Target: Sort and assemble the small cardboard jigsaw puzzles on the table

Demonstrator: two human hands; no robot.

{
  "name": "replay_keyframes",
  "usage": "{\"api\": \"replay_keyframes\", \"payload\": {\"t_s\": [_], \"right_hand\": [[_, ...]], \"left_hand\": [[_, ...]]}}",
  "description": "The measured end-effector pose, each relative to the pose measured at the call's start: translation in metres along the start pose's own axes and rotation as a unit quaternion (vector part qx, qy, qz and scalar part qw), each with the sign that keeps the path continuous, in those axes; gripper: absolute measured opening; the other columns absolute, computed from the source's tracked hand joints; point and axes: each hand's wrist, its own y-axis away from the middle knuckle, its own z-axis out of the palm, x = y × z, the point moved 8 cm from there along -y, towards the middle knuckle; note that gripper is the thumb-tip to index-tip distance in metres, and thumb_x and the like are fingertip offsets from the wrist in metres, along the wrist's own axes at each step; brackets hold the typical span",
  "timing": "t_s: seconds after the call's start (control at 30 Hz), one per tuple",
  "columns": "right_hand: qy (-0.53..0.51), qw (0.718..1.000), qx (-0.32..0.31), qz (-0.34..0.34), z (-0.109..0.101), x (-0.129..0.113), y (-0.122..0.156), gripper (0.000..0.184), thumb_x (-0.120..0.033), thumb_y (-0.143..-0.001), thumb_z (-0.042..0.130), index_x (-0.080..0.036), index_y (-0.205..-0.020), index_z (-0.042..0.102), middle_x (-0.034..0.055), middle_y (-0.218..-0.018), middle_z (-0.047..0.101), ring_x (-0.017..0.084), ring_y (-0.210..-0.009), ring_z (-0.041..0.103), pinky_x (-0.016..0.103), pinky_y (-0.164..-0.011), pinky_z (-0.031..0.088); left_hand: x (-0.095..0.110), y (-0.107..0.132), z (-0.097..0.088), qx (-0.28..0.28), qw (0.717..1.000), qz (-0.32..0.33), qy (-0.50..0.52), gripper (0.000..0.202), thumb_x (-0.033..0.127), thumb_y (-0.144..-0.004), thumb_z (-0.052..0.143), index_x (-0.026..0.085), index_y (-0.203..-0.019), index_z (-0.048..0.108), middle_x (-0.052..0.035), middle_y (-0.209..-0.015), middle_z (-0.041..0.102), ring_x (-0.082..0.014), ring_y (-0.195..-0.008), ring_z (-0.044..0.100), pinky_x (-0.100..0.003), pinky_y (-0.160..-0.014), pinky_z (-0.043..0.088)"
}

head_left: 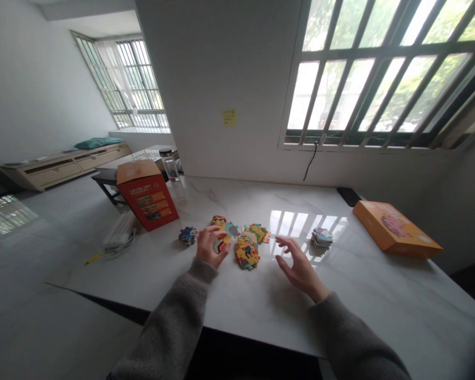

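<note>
Colourful puzzle pieces [247,252] lie in a loose heap at the middle of the white marble table [241,306]. My left hand [210,247] has its fingers curled round a yellowish puzzle piece [222,238] at the heap's left edge. Just right of the heap hovers my right hand [296,264], fingers spread and holding nothing. A small stack of pieces [188,235] sits left of my left hand. Another stack [322,237] sits beyond my right hand.
A red-and-orange puzzle box [147,194] stands at the back left, with a clear glass bottle [170,166] behind it. A flat orange box [396,228] lies at the right, a black phone [349,196] near the wall. White cable bundle [121,237] lies left.
</note>
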Motion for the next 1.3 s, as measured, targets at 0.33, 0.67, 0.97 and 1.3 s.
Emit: {"api": "replay_keyframes", "payload": {"t_s": [0.33, 0.67, 0.97, 1.3], "right_hand": [[0.009, 0.998, -0.053, -0.012, 0.02, -0.001, 0.004, 0.048, -0.022, -0.094, 0.047, -0.027, -0.141, 0.041, 0.0093, -0.11, 0.06, 0.022, -0.095, 0.06, 0.041, -0.085, 0.054], [0.008, 0.998, -0.066, -0.018, 0.025, -0.003, 0.006, 0.043, -0.02, -0.094, 0.047, -0.026, -0.136, 0.046, 0.0074, -0.102, 0.064, 0.019, -0.085, 0.062, 0.036, -0.08, 0.055], [0.054, 0.995, -0.084, 0.007, 0.06, -0.004, 0.005, 0.039, -0.017, -0.089, 0.05, -0.025, -0.127, 0.054, 0.0051, -0.094, 0.063, 0.021, -0.085, 0.06, 0.038, -0.081, 0.049], [0.112, 0.99, -0.062, 0.059, 0.073, 0.007, -0.006, 0.046, -0.034, -0.088, 0.062, -0.02, -0.13, 0.051, 0.0097, -0.105, 0.065, 0.027, -0.099, 0.061, 0.044, -0.089, 0.047]], "left_hand": [[-0.138, 0.02, -0.082, 0.072, 0.974, -0.121, -0.179, 0.02, 0.037, -0.08, 0.066, 0.02, -0.091, 0.07, -0.0084, -0.104, 0.066, -0.0265, -0.101, 0.059, -0.042, -0.096, 0.046], [-0.141, 0.022, -0.06, -0.025, 0.967, -0.146, -0.208, 0.02, 0.037, -0.076, 0.067, 0.022, -0.09, 0.068, -0.008, -0.108, 0.065, -0.0289, -0.105, 0.057, -0.042, -0.095, 0.043], [0.003, 0.028, 0.012, -0.166, 0.978, 0.092, -0.09, 0.024, 0.03, -0.082, 0.066, 0.024, -0.105, 0.062, -0.0059, -0.102, 0.067, -0.0257, -0.098, 0.059, -0.04, -0.087, 0.041], [0.03, 0.041, 0.07, -0.273, 0.959, 0.076, -0.006, 0.053, 0.035, -0.076, 0.077, 0.023, -0.124, 0.057, -0.0101, -0.117, 0.059, -0.0296, -0.106, 0.056, -0.046, -0.093, 0.047]]}}
